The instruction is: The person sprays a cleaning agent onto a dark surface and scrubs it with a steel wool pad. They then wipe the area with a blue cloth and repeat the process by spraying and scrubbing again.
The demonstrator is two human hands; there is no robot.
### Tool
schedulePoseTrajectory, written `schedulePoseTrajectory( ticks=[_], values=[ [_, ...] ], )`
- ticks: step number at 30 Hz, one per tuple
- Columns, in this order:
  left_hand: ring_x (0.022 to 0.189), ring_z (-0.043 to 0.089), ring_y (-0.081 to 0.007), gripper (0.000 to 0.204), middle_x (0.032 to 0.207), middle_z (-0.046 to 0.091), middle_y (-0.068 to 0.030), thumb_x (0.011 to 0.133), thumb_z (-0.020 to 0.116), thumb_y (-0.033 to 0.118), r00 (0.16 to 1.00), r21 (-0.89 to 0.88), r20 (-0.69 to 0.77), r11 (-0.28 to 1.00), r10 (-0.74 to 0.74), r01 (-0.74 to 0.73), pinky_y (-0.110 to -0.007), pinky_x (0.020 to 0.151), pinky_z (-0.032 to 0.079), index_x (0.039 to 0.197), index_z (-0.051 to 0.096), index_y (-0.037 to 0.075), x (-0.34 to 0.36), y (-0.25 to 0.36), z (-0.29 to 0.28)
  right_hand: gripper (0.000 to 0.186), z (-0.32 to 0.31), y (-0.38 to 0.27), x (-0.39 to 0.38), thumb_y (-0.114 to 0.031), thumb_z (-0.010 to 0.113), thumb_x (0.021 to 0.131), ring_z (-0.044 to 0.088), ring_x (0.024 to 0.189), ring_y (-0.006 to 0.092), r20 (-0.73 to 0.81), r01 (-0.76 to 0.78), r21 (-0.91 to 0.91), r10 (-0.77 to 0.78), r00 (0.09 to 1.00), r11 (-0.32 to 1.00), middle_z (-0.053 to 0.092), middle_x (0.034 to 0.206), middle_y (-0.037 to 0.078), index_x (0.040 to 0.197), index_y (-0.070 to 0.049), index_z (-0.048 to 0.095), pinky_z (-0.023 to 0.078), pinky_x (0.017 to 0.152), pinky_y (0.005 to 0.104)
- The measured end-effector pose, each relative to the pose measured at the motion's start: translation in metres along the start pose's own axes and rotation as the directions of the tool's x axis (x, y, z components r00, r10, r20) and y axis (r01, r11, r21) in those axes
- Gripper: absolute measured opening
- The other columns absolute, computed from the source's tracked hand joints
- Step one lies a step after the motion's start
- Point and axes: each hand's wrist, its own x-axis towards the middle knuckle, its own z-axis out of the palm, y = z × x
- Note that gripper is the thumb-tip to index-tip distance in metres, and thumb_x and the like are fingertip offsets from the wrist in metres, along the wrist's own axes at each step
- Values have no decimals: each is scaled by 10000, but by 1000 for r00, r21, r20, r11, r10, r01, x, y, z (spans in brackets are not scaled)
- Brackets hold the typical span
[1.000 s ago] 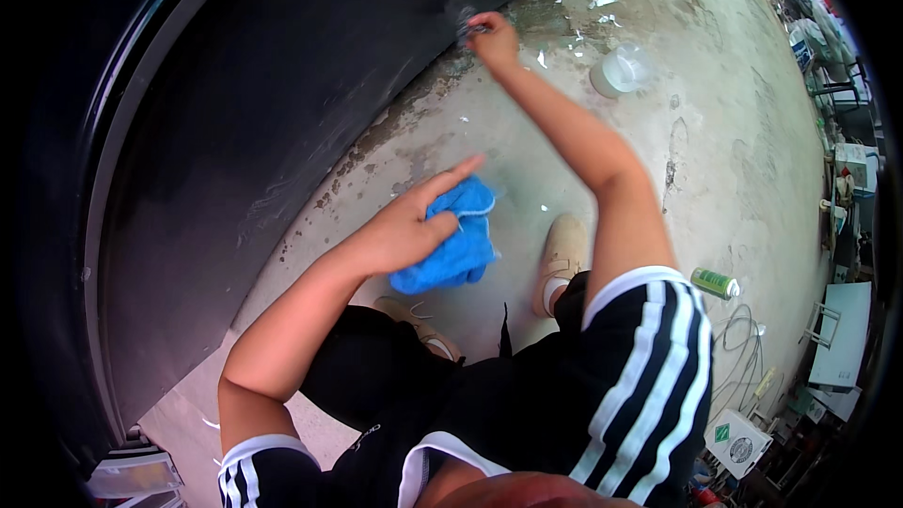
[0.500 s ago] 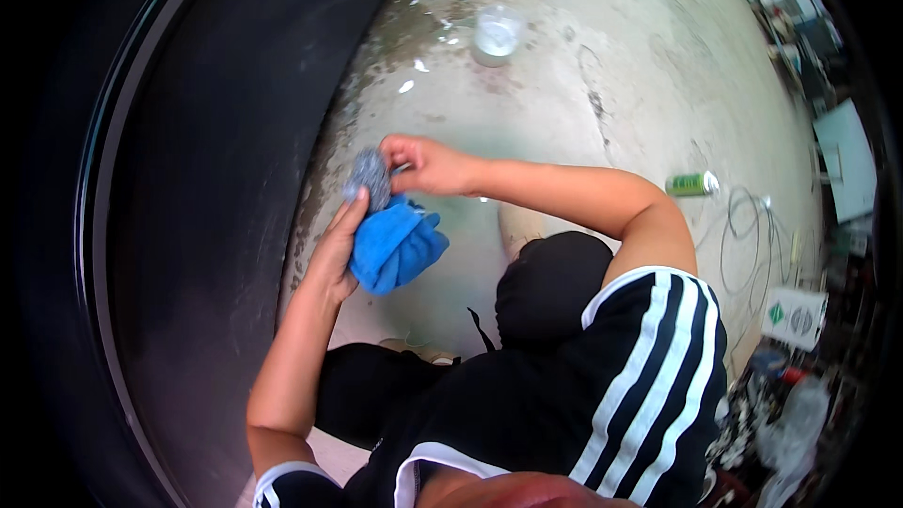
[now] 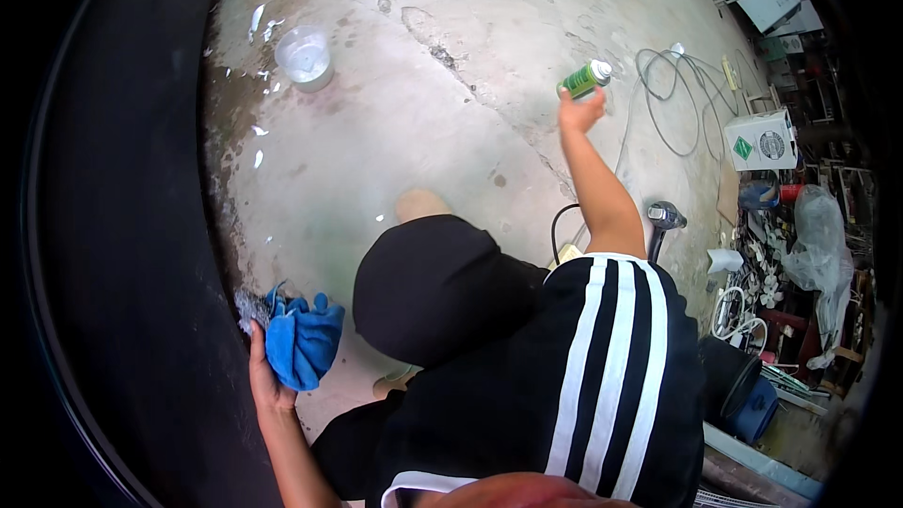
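Low at the left, my left hand [image 3: 272, 381] is closed around a crumpled blue cloth [image 3: 304, 343]. A grey, fuzzy pad like steel wool [image 3: 250, 309] is held along with it, close to the large dark panel [image 3: 141, 254]. My right arm stretches out to the far right. There my right hand [image 3: 582, 111] has its fingers and thumb on either side of a green spray can [image 3: 581, 82] with a white top. The can is tilted with its top toward the right; whether it still rests on the floor cannot be told.
A clear tub of liquid [image 3: 305, 58] stands on the concrete floor among white scraps [image 3: 259, 158]. Coiled grey cable [image 3: 658, 122] lies right of the can, near a white box [image 3: 760, 141]. A dark heat-gun-like tool [image 3: 665, 216] and piled clutter [image 3: 818, 235] are at the right.
My right hand has left the grey pad and moved right to the spray can. My left hand has lowered with the cloth and pad. The whole view has swung to the right.
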Motion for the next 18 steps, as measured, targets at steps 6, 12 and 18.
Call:
schedulePoseTrajectory(
  ticks=[6, 12, 18],
  values=[
    [1160, 620, -296, 579, 1275, 632, -175, 1004, 528, 477, 998, -99, -35, 994, -53, 50, -427, 1049, 474, 1320, 542, -8, 2, -8, -10, 1476, 33, 65, 135, -618, 915, 490, 127, 1490, 371, 149, 140, -1, -138, 979, 990, 130, 1599, 251, 1534, 62, 124, 63, 1243, 490],
    [1090, 656, -257, 473, 1208, 652, -133, 1001, 565, 418, 988, -74, -130, 995, -79, 70, -405, 975, 534, 1264, 557, 26, -6, 7, -24, 1051, 38, 102, 141, -402, 907, 664, 479, 1241, 406, -23, 270, -11, -270, 963, 963, 453, 1358, 249, 1417, 61, 340, 398, 1077, 470],
    [1079, 663, -248, 466, 1214, 650, -132, 1004, 562, 420, 998, -111, -68, 994, -14, 7, -429, 950, 553, 1269, 556, 37, -1, -5, -10, 976, 5, 50, 132, -321, 891, 723, 548, 1207, 385, 104, 253, 132, -267, 958, 958, 492, 1357, 244, 1447, 6, 325, 475, 1021, 456]
  ],
)
